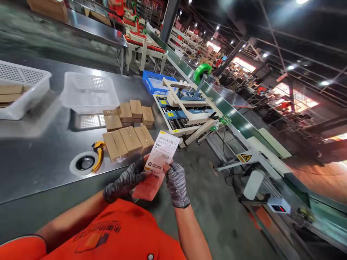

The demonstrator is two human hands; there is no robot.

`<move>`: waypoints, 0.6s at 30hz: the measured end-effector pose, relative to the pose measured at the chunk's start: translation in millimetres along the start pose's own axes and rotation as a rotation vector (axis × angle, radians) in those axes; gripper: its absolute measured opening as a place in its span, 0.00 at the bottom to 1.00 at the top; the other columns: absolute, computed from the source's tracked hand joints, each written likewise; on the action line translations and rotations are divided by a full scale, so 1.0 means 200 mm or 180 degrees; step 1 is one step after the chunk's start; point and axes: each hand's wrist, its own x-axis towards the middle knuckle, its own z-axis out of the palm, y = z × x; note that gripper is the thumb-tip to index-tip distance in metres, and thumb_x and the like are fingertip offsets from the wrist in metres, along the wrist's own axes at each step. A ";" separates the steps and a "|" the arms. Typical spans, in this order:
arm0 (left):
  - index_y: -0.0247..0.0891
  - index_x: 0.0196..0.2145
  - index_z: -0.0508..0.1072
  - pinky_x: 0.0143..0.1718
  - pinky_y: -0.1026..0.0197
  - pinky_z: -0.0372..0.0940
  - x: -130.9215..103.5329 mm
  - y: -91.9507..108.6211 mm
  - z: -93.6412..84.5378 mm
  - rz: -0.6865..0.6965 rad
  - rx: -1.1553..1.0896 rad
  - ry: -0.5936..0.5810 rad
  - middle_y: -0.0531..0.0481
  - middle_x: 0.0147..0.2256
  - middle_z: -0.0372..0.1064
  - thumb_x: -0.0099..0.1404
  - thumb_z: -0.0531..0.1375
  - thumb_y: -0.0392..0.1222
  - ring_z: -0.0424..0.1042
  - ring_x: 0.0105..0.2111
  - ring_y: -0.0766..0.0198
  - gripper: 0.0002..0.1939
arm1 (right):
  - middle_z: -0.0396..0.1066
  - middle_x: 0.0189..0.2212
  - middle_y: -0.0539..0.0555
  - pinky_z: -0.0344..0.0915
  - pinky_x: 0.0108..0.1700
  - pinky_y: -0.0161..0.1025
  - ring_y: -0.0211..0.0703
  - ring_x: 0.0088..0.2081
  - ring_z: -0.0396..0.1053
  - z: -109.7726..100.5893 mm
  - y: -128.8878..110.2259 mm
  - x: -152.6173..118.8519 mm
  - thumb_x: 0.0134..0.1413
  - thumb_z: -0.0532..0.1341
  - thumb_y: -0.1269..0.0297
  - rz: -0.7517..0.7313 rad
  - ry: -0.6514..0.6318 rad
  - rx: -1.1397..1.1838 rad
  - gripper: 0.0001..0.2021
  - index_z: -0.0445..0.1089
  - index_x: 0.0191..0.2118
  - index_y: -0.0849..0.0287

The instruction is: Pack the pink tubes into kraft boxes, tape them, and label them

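Note:
Both my hands wear grey knit gloves and hold a white shipping label (162, 152) with barcodes, on its pinkish backing sheet (148, 188). My left hand (125, 181) grips the sheet's left edge. The sheet's right edge is pinched by my right hand (176, 183). The label stands just off the front edge of the steel table (43, 159). Small brown cardboard boxes (128, 139) lie on the table right behind the label.
A yellow-handled tool (98, 155) lies by a round hole (84, 163). Two white mesh baskets (88, 92) (18, 90) stand farther back, a blue crate (155, 82) beyond. A carton-sealing machine (187, 108) with green tape roll (202, 72) and a conveyor (238, 121) run to the right.

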 end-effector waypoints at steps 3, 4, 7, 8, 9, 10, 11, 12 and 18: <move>0.48 0.74 0.81 0.77 0.39 0.70 0.13 0.10 -0.01 0.0015 0.0067 -0.0035 0.39 0.71 0.81 0.63 0.86 0.53 0.77 0.73 0.34 0.45 | 0.92 0.48 0.61 0.87 0.58 0.53 0.61 0.50 0.89 0.01 0.00 0.12 0.54 0.77 0.45 -0.0025 0.0067 0.0028 0.17 0.90 0.42 0.51; 0.49 0.75 0.80 0.79 0.39 0.69 0.16 0.12 -0.03 -0.0024 0.0087 0.0008 0.39 0.72 0.80 0.63 0.86 0.51 0.76 0.74 0.35 0.45 | 0.92 0.49 0.61 0.86 0.59 0.53 0.61 0.50 0.89 0.01 0.00 0.16 0.55 0.77 0.45 -0.0011 0.0066 0.0044 0.17 0.90 0.42 0.52; 0.49 0.76 0.79 0.78 0.37 0.69 0.25 0.12 -0.08 0.0001 -0.0037 0.0089 0.39 0.72 0.80 0.66 0.84 0.52 0.78 0.72 0.35 0.45 | 0.92 0.48 0.60 0.86 0.58 0.53 0.60 0.48 0.89 0.02 0.03 0.29 0.53 0.78 0.46 0.0134 0.0015 0.0081 0.18 0.90 0.42 0.52; 0.48 0.76 0.79 0.77 0.37 0.71 0.27 0.10 -0.11 0.0053 -0.0077 0.0125 0.39 0.72 0.81 0.67 0.83 0.54 0.79 0.71 0.35 0.44 | 0.92 0.48 0.60 0.86 0.58 0.53 0.59 0.47 0.89 0.02 0.04 0.34 0.52 0.79 0.47 0.0200 -0.0051 0.0070 0.17 0.89 0.42 0.52; 0.47 0.75 0.80 0.77 0.38 0.72 0.29 0.08 -0.13 0.0093 -0.0082 0.0179 0.41 0.70 0.82 0.67 0.83 0.55 0.80 0.70 0.36 0.42 | 0.92 0.47 0.59 0.86 0.57 0.52 0.58 0.46 0.88 0.02 0.05 0.39 0.52 0.79 0.48 0.0250 -0.0130 0.0050 0.16 0.88 0.41 0.52; 0.46 0.73 0.82 0.75 0.39 0.73 0.31 0.06 -0.14 0.0135 -0.0072 0.0275 0.42 0.68 0.84 0.67 0.83 0.56 0.82 0.69 0.36 0.40 | 0.92 0.45 0.59 0.86 0.56 0.51 0.58 0.45 0.88 0.02 0.06 0.45 0.51 0.78 0.48 0.0279 -0.0211 0.0039 0.15 0.88 0.40 0.52; 0.45 0.70 0.84 0.73 0.40 0.75 0.34 0.05 -0.16 0.0156 -0.0055 0.0406 0.43 0.66 0.86 0.67 0.83 0.57 0.83 0.67 0.36 0.38 | 0.91 0.44 0.59 0.87 0.54 0.51 0.58 0.45 0.88 0.02 0.07 0.50 0.51 0.78 0.48 0.0307 -0.0295 0.0042 0.15 0.87 0.40 0.52; 0.44 0.67 0.86 0.72 0.40 0.76 0.36 0.04 -0.16 0.0160 -0.0038 0.0539 0.43 0.63 0.88 0.66 0.83 0.57 0.84 0.65 0.36 0.36 | 0.91 0.44 0.59 0.87 0.53 0.51 0.58 0.44 0.88 0.03 0.08 0.55 0.51 0.78 0.48 0.0356 -0.0387 0.0059 0.15 0.86 0.39 0.52; 0.39 0.62 0.89 0.75 0.35 0.75 0.53 0.07 -0.11 0.0220 0.0120 0.1199 0.36 0.61 0.88 0.66 0.83 0.61 0.86 0.64 0.35 0.35 | 0.90 0.42 0.59 0.87 0.46 0.48 0.54 0.40 0.86 -0.01 0.14 0.90 0.50 0.80 0.40 0.0708 -0.1017 0.0222 0.22 0.85 0.40 0.52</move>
